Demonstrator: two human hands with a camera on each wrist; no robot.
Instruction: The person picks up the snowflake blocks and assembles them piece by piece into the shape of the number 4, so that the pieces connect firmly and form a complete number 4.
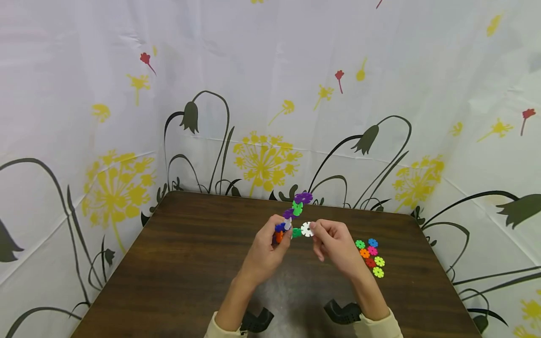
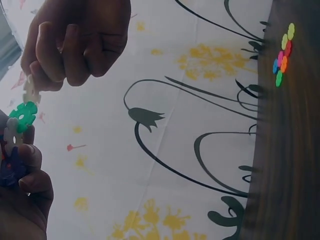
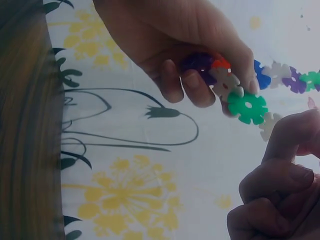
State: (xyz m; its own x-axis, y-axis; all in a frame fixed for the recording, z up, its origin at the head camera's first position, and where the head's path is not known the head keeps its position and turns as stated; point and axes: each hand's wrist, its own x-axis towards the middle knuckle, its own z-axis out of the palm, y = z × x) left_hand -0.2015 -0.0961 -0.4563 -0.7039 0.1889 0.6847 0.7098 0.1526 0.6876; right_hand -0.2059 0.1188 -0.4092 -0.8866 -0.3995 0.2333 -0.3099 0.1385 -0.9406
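Above the table, my left hand [image 1: 265,249] grips a chain of interlocked flower-shaped plastic discs. A purple disc [image 1: 303,198] and a green disc [image 1: 297,209] stick up at its far end, while blue and orange discs show at my fingers. In the right wrist view, a green disc [image 3: 248,106] extends from the held part, joined to a white disc. That white disc [image 1: 307,229] is pinched between the thumb and forefinger of my right hand [image 1: 338,246]. My palm and fingers hide part of the chain.
Several loose flower discs [image 1: 370,263], in green, blue, orange, pink, red and yellow, lie on the brown table [image 1: 177,263] right of my right hand. A white curtain [image 1: 262,84] with printed flowers hangs behind the table. Black wrist mounts [image 1: 343,313] sit under both wrists.
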